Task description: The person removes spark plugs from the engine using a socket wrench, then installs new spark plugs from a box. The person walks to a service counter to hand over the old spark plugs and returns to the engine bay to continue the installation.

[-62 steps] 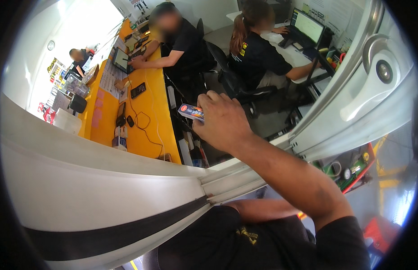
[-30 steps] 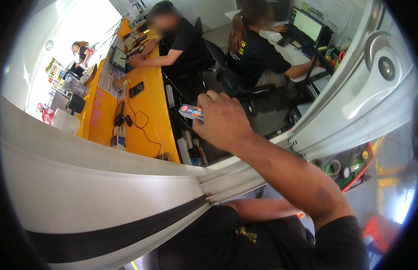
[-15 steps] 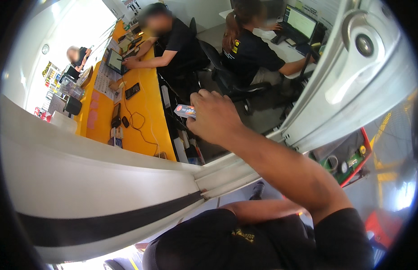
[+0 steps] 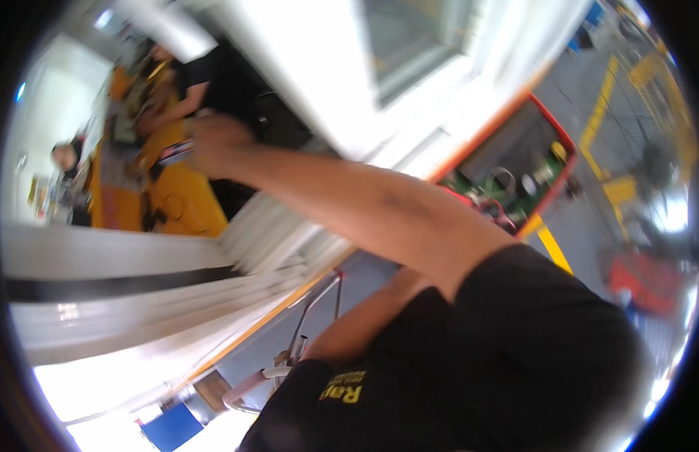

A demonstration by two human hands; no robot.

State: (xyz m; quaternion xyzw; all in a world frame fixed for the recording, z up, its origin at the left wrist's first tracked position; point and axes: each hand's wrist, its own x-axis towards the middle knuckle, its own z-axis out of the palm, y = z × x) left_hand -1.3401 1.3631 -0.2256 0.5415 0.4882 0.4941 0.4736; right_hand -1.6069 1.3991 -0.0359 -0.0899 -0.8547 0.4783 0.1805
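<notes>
My right arm stretches through the window opening to the left. At its end my right hand (image 4: 223,140), blurred by motion, is closed on a small box (image 4: 176,151) with dark and light sides. The box is held over the orange-yellow counter (image 4: 185,197) inside the room. My left forearm (image 4: 373,313) crosses low in front of my black shirt. The left hand itself is hidden behind my right arm.
A white window frame (image 4: 285,233) surrounds my reaching arm. Inside, a person in a black top (image 4: 195,79) is at the counter. To the right stands a red tray (image 4: 564,135) with tools and cables. Below is a bent metal tube frame (image 4: 248,392).
The view has swung, bringing more of the red tray and workshop floor into sight. My right hand still grips the small box, now farther left in the picture.
</notes>
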